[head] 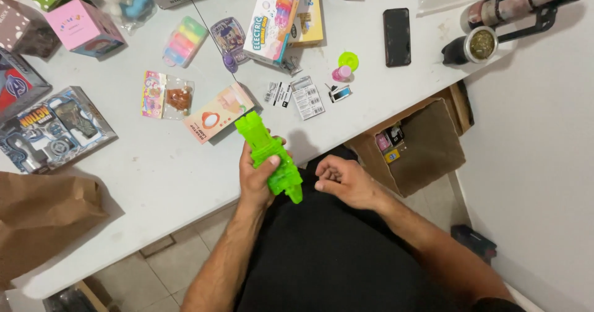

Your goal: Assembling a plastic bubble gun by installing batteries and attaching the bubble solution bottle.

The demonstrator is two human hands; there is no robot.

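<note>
Over the lap, just off the worktop [154, 182] edge, a green toy gun [270, 156] is gripped by left hand [257, 179], fingers wrapped round it. Right hand [346, 181] is held beside it, fingers curled together, empty. Risk judged: single-handed grip slipping, toy dropped to the floor.

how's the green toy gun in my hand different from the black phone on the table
The green toy gun is translucent bright green and chunky; the black phone is a flat, dark, opaque slab. The toy gun is gripped in the left hand over the table edge; the phone lies untouched, flat on the white table.
</note>
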